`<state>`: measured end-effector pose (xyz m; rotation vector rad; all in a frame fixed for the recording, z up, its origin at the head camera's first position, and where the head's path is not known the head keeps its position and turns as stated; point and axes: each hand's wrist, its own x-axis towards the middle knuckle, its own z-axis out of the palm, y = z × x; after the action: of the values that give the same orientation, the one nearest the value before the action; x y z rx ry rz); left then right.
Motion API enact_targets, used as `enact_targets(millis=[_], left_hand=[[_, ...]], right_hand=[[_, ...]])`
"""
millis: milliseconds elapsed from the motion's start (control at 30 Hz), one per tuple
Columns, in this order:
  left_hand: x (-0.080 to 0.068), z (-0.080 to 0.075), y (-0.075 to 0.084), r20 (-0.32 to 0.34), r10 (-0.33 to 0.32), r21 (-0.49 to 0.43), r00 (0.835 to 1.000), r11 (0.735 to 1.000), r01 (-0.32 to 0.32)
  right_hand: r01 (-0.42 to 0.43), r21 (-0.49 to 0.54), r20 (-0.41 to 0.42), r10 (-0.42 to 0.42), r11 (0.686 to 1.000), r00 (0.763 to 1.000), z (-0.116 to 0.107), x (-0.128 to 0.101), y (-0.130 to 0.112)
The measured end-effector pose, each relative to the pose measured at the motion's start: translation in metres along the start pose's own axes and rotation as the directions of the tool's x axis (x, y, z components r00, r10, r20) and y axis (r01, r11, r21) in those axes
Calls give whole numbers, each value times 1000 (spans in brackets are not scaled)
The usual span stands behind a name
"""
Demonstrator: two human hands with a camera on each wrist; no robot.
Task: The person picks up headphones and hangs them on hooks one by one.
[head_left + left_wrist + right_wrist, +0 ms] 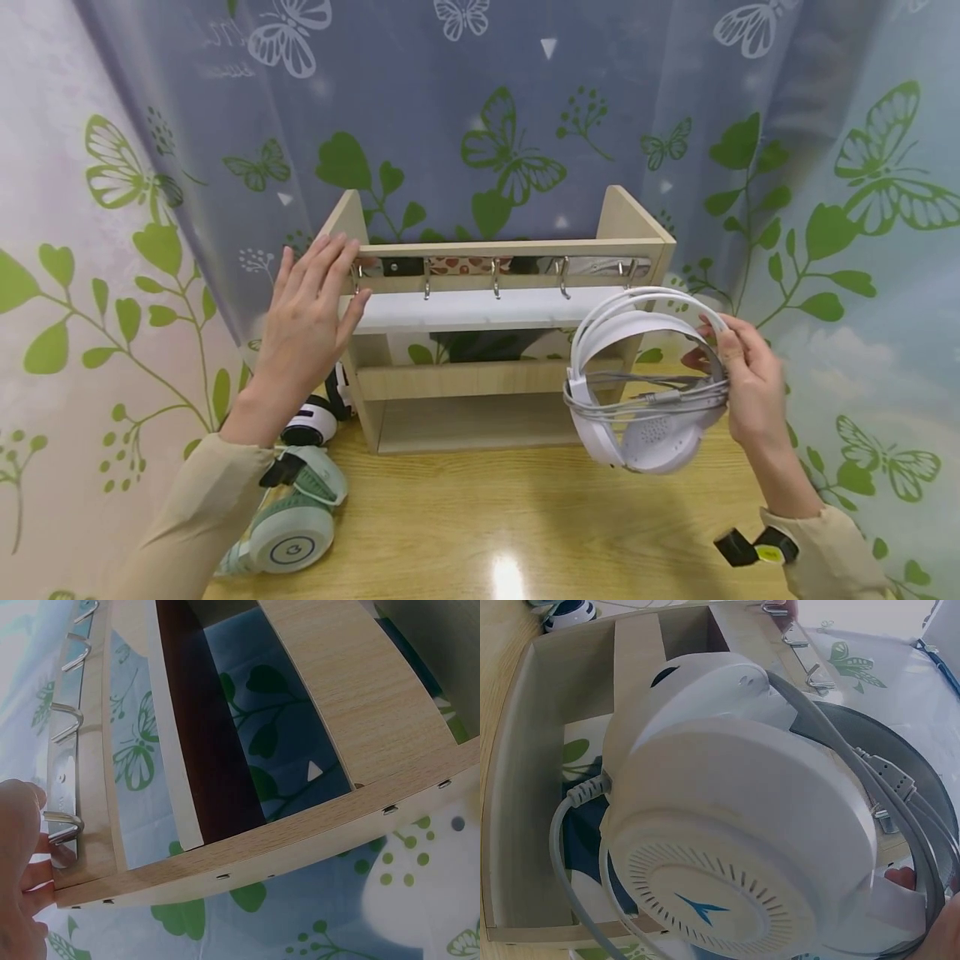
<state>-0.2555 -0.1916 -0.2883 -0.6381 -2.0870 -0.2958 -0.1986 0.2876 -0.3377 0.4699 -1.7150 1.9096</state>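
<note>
A white headset [663,437] hangs from my right hand [756,383], whose thumb and fingers grip its band at the right side. Grey cable is wound across the headset and a plug lies among the loops. In the right wrist view one white ear cup [712,795] with a blue mark fills the middle. My left hand [307,308] rests with fairly straight fingers on the upper left corner of a wooden rack [465,381]. Along the rack's top rail runs a metal strip with several hooks [496,282]. The headset is in front of the rack's right end, apart from the hooks.
Left of the rack, under my left forearm, lie green-and-white headphones [292,533] and another white-and-black headset [311,422]. All stand on a wooden tabletop [450,517]. A butterfly-patterned curtain [420,100] encloses the back and sides.
</note>
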Motion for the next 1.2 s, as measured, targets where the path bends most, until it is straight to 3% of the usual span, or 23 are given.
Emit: enact_targets(millis=[567, 1200], left_hand=[[-2, 0, -1, -7, 0, 3, 1000, 1000, 0], [-1, 2, -2, -20, 2, -2, 1000, 1000, -2]], right_hand=[[-34, 17, -44, 35, 999, 998, 5, 6, 18], [-49, 16, -38, 50, 999, 998, 5, 12, 27]])
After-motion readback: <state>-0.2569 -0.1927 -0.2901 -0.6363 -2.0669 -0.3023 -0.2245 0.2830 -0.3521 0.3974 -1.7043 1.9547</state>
